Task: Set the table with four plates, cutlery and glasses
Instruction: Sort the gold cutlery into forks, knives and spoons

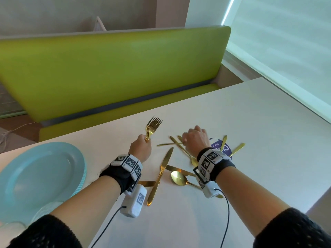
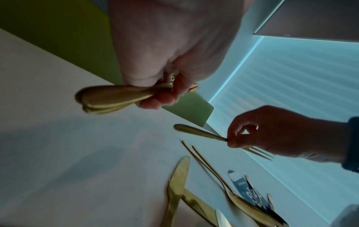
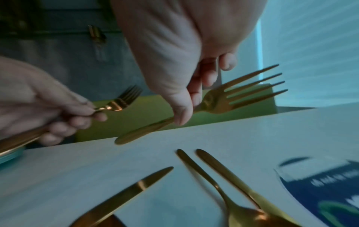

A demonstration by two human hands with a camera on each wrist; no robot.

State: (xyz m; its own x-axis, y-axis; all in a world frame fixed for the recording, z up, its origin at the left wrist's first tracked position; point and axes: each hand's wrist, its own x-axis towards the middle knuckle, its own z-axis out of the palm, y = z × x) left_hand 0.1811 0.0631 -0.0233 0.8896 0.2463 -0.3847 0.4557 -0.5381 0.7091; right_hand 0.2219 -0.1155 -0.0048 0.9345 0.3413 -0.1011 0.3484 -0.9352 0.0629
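My left hand [image 1: 141,147] grips a bunch of gold forks [image 1: 152,126] by their handles, tines up above the white table [image 1: 250,122]; the handle ends [image 2: 101,98] stick out under my fist. My right hand [image 1: 195,138] pinches one more gold fork [image 3: 223,99] at its neck and holds it just above the table, handle [image 1: 166,144] pointing left. Loose gold cutlery lies under and between my wrists: a knife [image 1: 159,176], a spoon [image 1: 179,178] and more handles [image 1: 238,149]. A stack of light blue plates [image 1: 41,172] sits at the left.
A purple and white printed packet [image 1: 219,146] lies under the cutlery by my right wrist. A green bench [image 1: 116,72] runs along the table's far side. A window blind [image 1: 286,51] is at the right. Something clear shows at the bottom left [image 1: 14,228].
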